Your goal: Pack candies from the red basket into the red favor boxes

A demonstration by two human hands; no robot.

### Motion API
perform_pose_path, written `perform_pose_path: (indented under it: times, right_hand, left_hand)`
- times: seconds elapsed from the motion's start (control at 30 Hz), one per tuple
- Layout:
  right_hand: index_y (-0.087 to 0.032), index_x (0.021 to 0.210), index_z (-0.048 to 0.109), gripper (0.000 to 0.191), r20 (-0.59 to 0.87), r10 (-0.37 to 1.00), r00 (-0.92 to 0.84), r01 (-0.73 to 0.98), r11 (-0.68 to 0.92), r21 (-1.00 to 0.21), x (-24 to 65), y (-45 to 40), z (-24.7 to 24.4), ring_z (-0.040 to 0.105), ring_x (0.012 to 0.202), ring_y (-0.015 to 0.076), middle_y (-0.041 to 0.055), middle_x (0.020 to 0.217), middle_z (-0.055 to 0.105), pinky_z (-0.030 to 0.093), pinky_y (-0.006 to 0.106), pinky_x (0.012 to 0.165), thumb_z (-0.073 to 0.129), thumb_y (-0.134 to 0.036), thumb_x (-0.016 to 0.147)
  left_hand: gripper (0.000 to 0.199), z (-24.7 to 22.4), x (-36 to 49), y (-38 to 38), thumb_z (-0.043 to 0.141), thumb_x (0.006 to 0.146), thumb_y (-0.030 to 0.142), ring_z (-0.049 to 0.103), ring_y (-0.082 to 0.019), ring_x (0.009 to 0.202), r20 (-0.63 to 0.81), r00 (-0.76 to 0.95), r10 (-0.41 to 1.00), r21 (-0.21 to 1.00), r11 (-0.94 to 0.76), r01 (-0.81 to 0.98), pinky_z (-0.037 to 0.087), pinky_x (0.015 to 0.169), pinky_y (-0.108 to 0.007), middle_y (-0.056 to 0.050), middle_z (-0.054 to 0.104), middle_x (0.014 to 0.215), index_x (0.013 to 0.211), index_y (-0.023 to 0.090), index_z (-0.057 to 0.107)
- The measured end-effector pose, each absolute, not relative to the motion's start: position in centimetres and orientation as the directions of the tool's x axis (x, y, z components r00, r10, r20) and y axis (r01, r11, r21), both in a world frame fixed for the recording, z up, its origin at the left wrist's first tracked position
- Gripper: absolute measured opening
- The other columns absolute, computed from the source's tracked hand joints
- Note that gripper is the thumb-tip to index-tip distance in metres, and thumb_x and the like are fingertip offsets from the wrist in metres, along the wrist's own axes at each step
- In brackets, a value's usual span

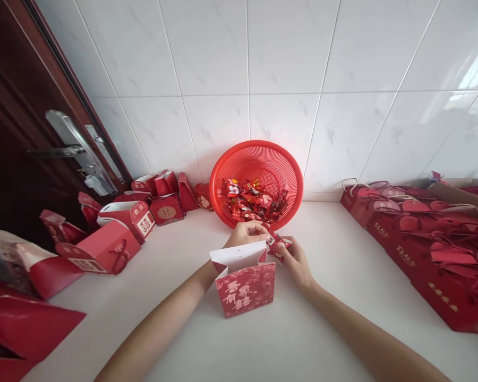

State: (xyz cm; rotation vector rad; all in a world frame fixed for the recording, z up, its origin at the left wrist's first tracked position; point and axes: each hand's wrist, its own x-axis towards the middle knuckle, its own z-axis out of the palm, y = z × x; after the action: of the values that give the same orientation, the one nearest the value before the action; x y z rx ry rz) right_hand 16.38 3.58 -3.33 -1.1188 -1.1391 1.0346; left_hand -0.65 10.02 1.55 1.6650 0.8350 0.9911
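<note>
Behind an upright red paper gift box [246,289] with white lettering and an unfolded top, my two hands meet over red wrapped candies [278,248]. The fingers of my left hand [247,233] are bent closed at the candies' left end, partly covered by the box's white inner flap. My right hand [297,262] pinches the candies from the right. How many pieces are held is hard to make out. Just beyond, a red plastic basket [257,151] leans on the wall, tilted toward me, with several wrapped candies [258,201] inside.
Assorted red gift boxes [103,246] stand along the left, by a dark door with a metal handle [69,151]. Rows of filled-looking red boxes with cord handles [414,254] line the right. White tiled wall [282,58] rises behind the white tabletop [326,339].
</note>
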Motion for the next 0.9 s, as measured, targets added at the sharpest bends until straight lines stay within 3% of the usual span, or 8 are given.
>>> perform_pose_path:
  times: [0.1,0.3,0.5,0.63,0.9]
  right_hand:
    - [-0.02,0.101,0.059,0.051,0.132,0.985,0.111,-0.04,0.137,-0.99,16.4,3.6,-3.5,0.062,0.064,0.0191,0.0026,0.073,0.071,0.045,0.03,0.06,0.067,-0.065,0.077]
    - [-0.02,0.096,0.059,0.049,0.139,0.988,0.073,-0.074,0.144,-0.987,16.3,3.7,-3.7,0.061,0.065,0.0185,0.0026,0.075,0.071,0.043,0.029,0.059,0.069,-0.065,0.077]
    - [-0.021,0.091,0.056,0.049,0.123,0.987,0.098,-0.135,0.136,-0.981,16.1,3.5,-2.9,0.053,0.058,0.0154,-0.0004,0.069,0.067,0.042,0.029,0.057,0.068,-0.067,0.077]
    - [-0.022,0.088,0.056,0.051,0.096,0.992,0.079,-0.183,0.109,-0.977,16.2,3.4,-2.5,0.052,0.054,0.0152,-0.0024,0.061,0.062,0.042,0.03,0.056,0.064,-0.072,0.078]
    - [-0.022,0.109,0.057,0.058,0.097,0.995,-0.023,-0.202,0.09,-0.975,16.5,3.3,-2.5,0.054,0.054,0.0146,-0.0008,0.069,0.068,0.043,0.029,0.054,0.079,-0.06,0.071]
  left_hand:
    - [0.037,0.7,-0.3,10.1,0.087,0.06,0.041,0.067,-0.02,0.078,0.162,0.412,0.897,0.982,-0.188,0.024,0.052,0.077,-0.033,-0.006,0.072,0.081,0.079,0.014,0.069]
    - [0.05,0.6,-0.2,10.1,0.087,0.062,0.033,0.07,-0.022,0.092,0.176,0.397,0.901,0.983,-0.182,-0.023,0.053,0.084,-0.034,-0.01,0.074,0.102,0.105,0.014,0.069]
    - [0.045,0.3,-0.8,10.6,0.087,0.064,0.031,0.07,-0.02,0.08,0.095,0.563,0.821,0.992,-0.124,0.013,0.054,0.079,-0.033,-0.009,0.075,0.093,0.102,0.013,0.072]
    - [0.046,0.1,-0.8,10.1,0.087,0.066,0.035,0.071,-0.02,0.08,0.081,0.571,0.817,0.996,-0.091,-0.01,0.054,0.076,-0.031,-0.009,0.075,0.094,0.103,0.012,0.072]
    - [0.045,0.5,-0.6,9.8,0.081,0.075,0.043,0.072,-0.022,0.081,0.138,0.584,0.8,0.989,-0.148,-0.03,0.055,0.077,-0.033,-0.01,0.076,0.093,0.108,0.014,0.073]
